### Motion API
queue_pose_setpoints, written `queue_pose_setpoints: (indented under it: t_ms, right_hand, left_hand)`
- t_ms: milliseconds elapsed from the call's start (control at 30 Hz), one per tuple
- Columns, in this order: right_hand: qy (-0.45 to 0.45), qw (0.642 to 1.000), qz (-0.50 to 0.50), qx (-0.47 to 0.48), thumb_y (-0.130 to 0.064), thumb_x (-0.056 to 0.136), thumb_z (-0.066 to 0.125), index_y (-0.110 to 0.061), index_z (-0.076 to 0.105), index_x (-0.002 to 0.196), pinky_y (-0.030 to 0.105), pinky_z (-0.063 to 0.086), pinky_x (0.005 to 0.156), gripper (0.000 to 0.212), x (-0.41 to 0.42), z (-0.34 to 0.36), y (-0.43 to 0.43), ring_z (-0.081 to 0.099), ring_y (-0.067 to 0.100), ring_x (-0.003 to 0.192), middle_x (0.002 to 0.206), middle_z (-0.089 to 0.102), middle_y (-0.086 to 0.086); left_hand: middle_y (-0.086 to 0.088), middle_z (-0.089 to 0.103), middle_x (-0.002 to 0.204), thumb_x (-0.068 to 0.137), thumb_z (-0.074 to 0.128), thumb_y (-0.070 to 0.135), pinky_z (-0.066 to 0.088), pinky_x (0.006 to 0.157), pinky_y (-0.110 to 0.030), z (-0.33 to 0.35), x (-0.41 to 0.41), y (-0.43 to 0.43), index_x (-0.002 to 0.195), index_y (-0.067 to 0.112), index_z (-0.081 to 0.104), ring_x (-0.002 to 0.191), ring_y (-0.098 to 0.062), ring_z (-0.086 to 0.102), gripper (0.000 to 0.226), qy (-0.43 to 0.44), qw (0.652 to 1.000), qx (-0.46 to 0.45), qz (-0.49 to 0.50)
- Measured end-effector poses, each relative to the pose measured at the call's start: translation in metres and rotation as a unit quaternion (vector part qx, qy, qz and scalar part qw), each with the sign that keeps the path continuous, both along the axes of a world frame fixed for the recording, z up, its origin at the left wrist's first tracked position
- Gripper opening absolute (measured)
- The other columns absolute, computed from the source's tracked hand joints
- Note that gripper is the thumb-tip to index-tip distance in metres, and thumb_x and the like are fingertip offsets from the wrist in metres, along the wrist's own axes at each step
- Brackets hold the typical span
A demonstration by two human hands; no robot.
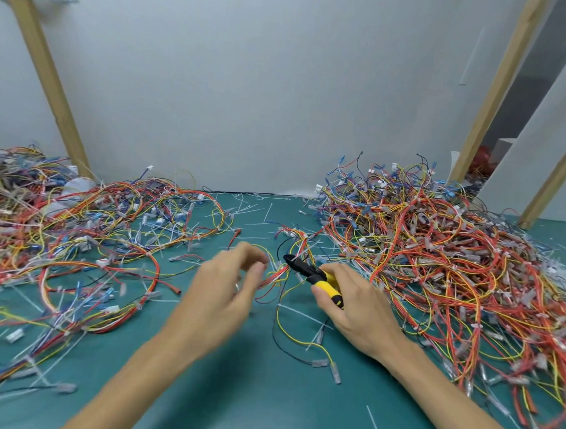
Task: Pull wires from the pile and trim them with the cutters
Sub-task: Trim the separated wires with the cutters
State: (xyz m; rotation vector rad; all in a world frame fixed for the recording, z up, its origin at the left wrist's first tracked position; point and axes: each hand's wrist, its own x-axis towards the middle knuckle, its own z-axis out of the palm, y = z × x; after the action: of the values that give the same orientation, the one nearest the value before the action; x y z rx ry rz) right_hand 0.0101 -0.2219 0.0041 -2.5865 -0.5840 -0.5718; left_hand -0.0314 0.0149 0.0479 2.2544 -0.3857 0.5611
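Head view: the right hand has its grip wrapped around the yellow handles of the cutters. The black nose points up and left, towards the gap between the two hands. That is probably so the blades meet whatever strand the other hand offers. Whether the blades are parted is too small to tell.

The left hand is motion-blurred, with its grip half curled and thumb and fingers a little apart. I cannot tell whether a strand is caught between them.

The small wire bundle, red, yellow and black, lies on the green surface between the hands. It sits just beyond the left thumb and touches or passes under the cutter nose. Its long yellow tail loops back towards the person.

The big pile is heaped to the right, close behind the cutter hand and within easy reach for the next pull. A looser spread of wires lies to the left, likely the finished side. White cable-tie offcuts are scattered on the surface.
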Motion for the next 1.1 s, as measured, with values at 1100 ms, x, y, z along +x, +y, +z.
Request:
queue_pose_setpoints:
  t_ms: [1100]
  right_hand:
    - [-0.007,0.991,-0.039,-0.129,-0.074,0.087,0.019,-0.029,0.039,0.086,0.033,0.032,0.052,0.049,0.009,-0.003,-0.011,0.045,0.017,0.062,0.072,0.053,-0.008]
  left_hand:
    - [0.026,0.051,0.046,0.090,0.066,0.019,0.027,0.045,-0.008,-0.051,0.039,-0.042,0.069,0.022,0.074,0.042,-0.003,0.040,0.023,0.031,0.997,-0.066,-0.009]
